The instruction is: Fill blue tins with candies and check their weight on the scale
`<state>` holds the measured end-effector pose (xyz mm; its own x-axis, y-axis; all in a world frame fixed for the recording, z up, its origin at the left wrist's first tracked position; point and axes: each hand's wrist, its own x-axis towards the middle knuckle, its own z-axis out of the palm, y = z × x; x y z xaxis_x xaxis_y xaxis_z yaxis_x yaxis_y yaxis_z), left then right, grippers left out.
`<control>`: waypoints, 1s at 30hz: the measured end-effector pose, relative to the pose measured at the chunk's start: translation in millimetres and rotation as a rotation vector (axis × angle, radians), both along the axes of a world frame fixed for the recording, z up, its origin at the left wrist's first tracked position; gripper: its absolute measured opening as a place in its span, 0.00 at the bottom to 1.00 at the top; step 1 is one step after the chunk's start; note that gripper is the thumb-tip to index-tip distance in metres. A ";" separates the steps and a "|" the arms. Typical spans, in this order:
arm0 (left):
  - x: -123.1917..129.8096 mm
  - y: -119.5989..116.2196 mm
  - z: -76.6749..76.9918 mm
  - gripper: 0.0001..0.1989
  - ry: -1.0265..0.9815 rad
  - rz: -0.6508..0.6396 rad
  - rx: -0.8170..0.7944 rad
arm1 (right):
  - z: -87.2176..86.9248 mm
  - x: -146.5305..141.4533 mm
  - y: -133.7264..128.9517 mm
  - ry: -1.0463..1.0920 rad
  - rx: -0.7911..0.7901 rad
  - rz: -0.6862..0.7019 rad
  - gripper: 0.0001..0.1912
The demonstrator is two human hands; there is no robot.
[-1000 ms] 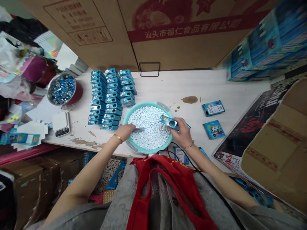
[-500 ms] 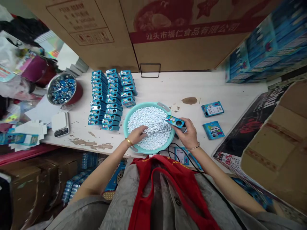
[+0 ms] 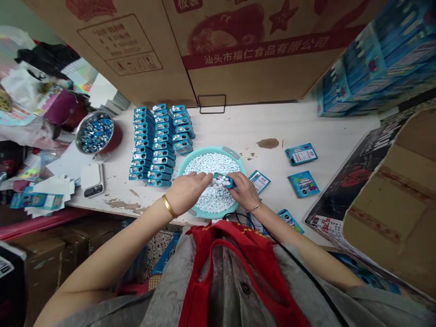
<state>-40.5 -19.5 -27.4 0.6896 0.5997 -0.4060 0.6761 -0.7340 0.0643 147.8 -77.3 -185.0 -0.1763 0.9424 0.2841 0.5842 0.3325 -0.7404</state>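
Observation:
A teal basin (image 3: 240, 164) full of small white pellets stands at the table's front edge. Over its middle, my right hand (image 3: 244, 191) grips a small blue box (image 3: 229, 182) by its right end. White pellets lie heaped on top of the box. My left hand (image 3: 190, 190) is at the box's left end, over the basin's left side, its fingers together and pointing right; whether they hold pellets or the box edge is too small to tell.
Rows of blue boxes (image 3: 162, 150) stand left of the basin. Farther left are a metal bowl (image 3: 114, 136) of blue wrapped pieces and a white scale (image 3: 91, 179). Flat blue packets (image 3: 304, 184) lie right. A large carton (image 3: 238, 81) stands behind.
My right hand has brought the blue box left over the basin, and pellets now lie on it. My left hand has risen out of the pellets to the box. More blue packets show at the right.

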 end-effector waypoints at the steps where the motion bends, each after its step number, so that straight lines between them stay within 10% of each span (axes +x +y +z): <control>1: 5.4 -2.9 6.1 0.14 0.037 -0.010 0.026 | -0.8 -1.4 -0.2 0.001 -0.002 0.008 0.21; 10: -13.8 2.2 22.3 0.10 -0.030 0.026 0.068 | -8.4 -3.5 -5.9 0.075 -0.045 0.028 0.18; 16: -28.8 14.2 -56.0 0.28 -0.507 0.090 -0.223 | -11.3 -17.2 -12.7 0.084 -0.071 0.013 0.19; 20: -16.8 7.9 -95.0 0.17 -0.547 0.084 -0.344 | -1.4 -10.8 -10.2 0.081 -0.092 0.030 0.22; 25: -32.6 28.9 -76.8 0.15 -0.607 0.197 -0.226 | -2.1 48.3 -2.2 0.042 -0.104 -0.237 0.28; 30: -87.0 82.6 -62.0 0.13 -0.523 0.473 0.099 | -47.2 93.5 -5.1 -0.326 -0.716 -0.514 0.40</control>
